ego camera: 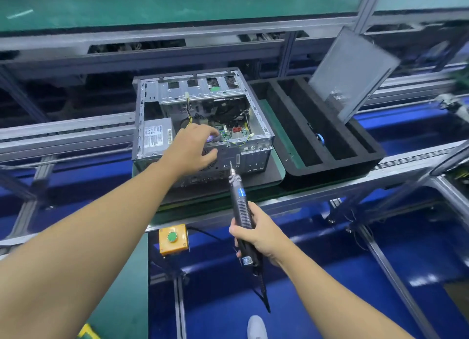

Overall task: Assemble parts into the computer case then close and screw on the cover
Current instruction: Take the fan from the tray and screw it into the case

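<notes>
An open grey computer case lies on its side on the conveyor, with a power supply inside at the left and a green motherboard at the right. My left hand reaches over the case's near rim, thumb outside and fingers curled inside on a round part with a purple label. My right hand grips a black electric screwdriver, whose tip points up at the case's rear panel. The grey side cover leans upright at the right.
A black foam tray with long slots sits to the right of the case and holds a small blue part. A yellow box with a green button hangs below the conveyor's front rail. Aluminium frame bars run all around.
</notes>
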{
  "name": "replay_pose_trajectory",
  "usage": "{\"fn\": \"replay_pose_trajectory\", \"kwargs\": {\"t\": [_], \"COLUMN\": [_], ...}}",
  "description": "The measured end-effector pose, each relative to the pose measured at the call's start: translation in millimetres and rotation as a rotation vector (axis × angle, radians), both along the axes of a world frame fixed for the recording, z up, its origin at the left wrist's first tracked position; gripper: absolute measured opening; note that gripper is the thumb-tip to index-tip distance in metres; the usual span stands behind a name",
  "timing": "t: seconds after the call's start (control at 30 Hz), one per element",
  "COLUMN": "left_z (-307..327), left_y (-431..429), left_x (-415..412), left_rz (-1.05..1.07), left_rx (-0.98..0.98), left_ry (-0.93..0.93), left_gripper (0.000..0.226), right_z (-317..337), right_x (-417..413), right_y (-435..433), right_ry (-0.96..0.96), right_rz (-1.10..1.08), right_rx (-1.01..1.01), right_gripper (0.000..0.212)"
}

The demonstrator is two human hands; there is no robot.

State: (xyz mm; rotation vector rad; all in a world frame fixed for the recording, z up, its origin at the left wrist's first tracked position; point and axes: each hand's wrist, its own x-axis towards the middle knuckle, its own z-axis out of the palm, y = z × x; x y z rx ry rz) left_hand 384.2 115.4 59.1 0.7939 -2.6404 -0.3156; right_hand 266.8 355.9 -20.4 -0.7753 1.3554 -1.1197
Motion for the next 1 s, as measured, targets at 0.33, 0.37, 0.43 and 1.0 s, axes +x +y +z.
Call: {"fn": "replay_pose_trajectory", "kwargs": {"t": [0.33, 0.37, 0.43, 1.0], "left_z": [11.2, 14.8, 21.1, -33.6], "left_y": [63.1, 66.8, 71.0, 11.8], "left_x": [-18.4, -26.9, -47.6, -327.3], "left_rz": [0.222, 0.209, 0.174, 0.301], "left_rx": [0.310, 0.337, 0.391, 0.647], "left_ry": [0.114, 0.120, 0.122, -0.120], "left_gripper": [0.044, 0.047, 0.047, 0.033], "right_z": [61.7, 66.4, 72.1, 24.5], "right_x": [-39.4, -48.3, -69.8, -341.0], "right_y": [11.8, 10.5, 7.0, -76.2], "right_ry": [0.028, 0.030, 0.030, 0.046], "right_rz": [-0.092, -0.121, -0.181, -0.242], "right_rx": [-0.067, -0.081, -0.099, -0.073], "right_gripper": [0.032, 0.032, 0.032, 0.029]}}
